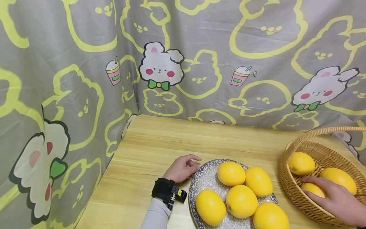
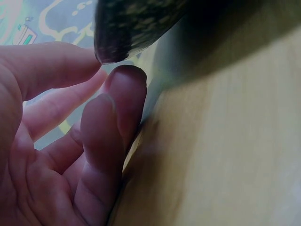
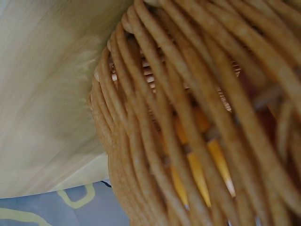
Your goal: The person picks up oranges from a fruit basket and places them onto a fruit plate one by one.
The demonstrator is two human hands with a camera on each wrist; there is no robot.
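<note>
My right hand (image 1: 335,197) reaches into the wicker basket (image 1: 288,187) and grips a lemon (image 1: 313,190), thumb on one side and fingers on the other. Two more lemons lie in the basket, one (image 1: 301,163) by the handle's foot and one (image 1: 340,180) beyond the hand. From the right wrist, the basket's woven wall (image 3: 160,117) hides most of that hand; yellow shows through the gaps. At the speckled grey plate (image 1: 204,176), my left hand (image 1: 181,168) rests on the table, loosely bent fingertips right at the rim (image 2: 136,33). Several lemons (image 1: 241,201) lie on the plate.
The basket's arched handle (image 1: 328,129) rises over its far side. A wooden table (image 1: 171,136) carries plate and basket. Grey curtains with yellow outlines and rabbit faces (image 1: 200,41) close off the back and the left side (image 1: 80,105).
</note>
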